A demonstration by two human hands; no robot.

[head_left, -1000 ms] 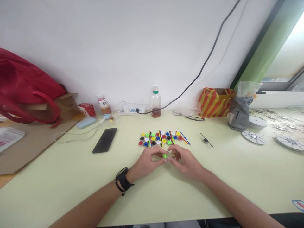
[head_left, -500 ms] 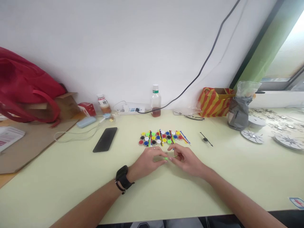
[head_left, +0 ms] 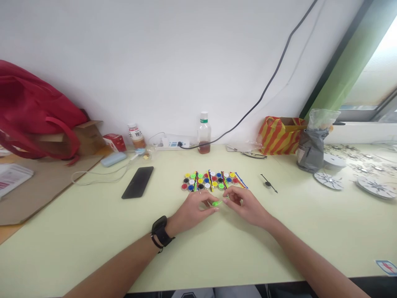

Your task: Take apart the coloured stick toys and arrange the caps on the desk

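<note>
Between my fingertips, over the table, is a small bright green round piece (head_left: 215,203) with a thin green pointer (head_left: 220,202) reaching right from it. My left hand (head_left: 194,207) pinches the round piece between thumb and index finger. The fingers of my right hand (head_left: 245,205) are curled, thumb and fingertip closed at the pointer's right end. Just beyond both hands lie rows of round coloured pieces (head_left: 206,180), with bundles of thin coloured pointers (head_left: 225,181) between them. To the right rests a black pointer on a round base (head_left: 267,184).
A black phone (head_left: 137,182) lies left of the hands. Along the wall stand a bottle of brown liquid (head_left: 204,134), a power strip (head_left: 173,143) and a striped bag (head_left: 281,136). White discs (head_left: 329,181) lie at right; a red bag (head_left: 40,103) sits at left.
The green pointer, earlier at my right fingers, now shows against the round piece. My right fingertips have shifted slightly up and right, and the green piece looks tilted differently.
</note>
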